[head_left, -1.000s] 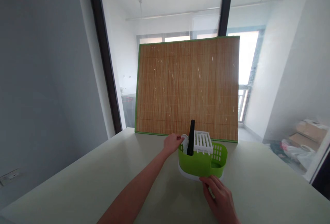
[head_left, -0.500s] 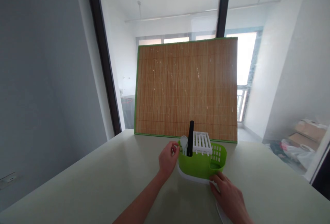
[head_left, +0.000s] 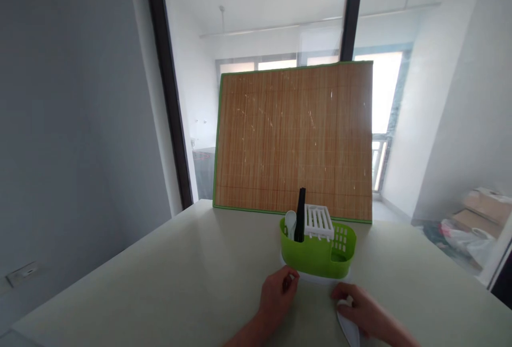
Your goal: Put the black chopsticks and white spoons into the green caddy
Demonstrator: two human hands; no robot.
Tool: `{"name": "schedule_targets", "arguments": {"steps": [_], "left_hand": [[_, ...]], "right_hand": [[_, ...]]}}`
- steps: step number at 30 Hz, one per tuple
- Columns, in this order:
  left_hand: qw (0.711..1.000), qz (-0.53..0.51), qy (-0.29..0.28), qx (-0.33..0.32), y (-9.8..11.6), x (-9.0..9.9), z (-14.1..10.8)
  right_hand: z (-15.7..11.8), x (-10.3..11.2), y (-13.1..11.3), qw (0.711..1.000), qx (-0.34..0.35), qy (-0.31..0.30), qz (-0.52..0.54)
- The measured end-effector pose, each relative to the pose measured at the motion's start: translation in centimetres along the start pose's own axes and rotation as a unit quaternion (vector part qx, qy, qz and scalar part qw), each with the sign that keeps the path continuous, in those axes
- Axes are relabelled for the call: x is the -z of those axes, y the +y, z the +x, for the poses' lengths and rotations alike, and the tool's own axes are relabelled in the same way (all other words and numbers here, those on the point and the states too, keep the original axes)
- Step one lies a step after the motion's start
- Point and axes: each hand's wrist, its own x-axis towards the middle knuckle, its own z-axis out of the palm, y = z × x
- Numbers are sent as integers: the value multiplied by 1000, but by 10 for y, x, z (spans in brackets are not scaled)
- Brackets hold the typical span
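Observation:
A green storage basket (head_left: 310, 259) with a white base (head_left: 316, 279) stands on the table. In it are white spoons (head_left: 290, 223) and upright black chopsticks (head_left: 301, 214); a white slatted rack (head_left: 318, 221) sits across its top. My left hand (head_left: 278, 293) is curled, thumb and finger pinched together by the base's front left edge, with nothing visible in them. To the right, my right hand (head_left: 358, 307) has its fingers and thumb around the upper end of a white paddle-shaped utensil (head_left: 350, 331), whose lower end runs out of the picture. Its exact kind is unclear.
Behind the basket a bamboo mat (head_left: 294, 139) with green edging stands upright at the back of the white table (head_left: 180, 272). Beyond it is a glass partition with a dark frame (head_left: 170, 91). Cardboard boxes (head_left: 484, 208) lie on the floor at far right.
My left hand has left the basket's left rim and come down to the front of its base. My right hand has moved back from the basket onto the white utensil. The view has shifted slightly.

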Motion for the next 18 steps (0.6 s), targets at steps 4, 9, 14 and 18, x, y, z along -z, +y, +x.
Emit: {"name": "schedule_targets", "arguments": {"steps": [4,9,14,18], "left_hand": [[1000,-11,-18,4,-4,-2,0],[999,-27,-34,0,0,0,1],[998,-28,-63,-15,8,2,-4],[997,-28,-53,-39,10,3,-6]], "right_hand": [[2,-6,-5,997,-28,-57,52],[10,-9,-28,984,132,118,-16],[0,-13,-53,912,265,312,-17],[-10,-16,-55,853,330,400,-65]]}}
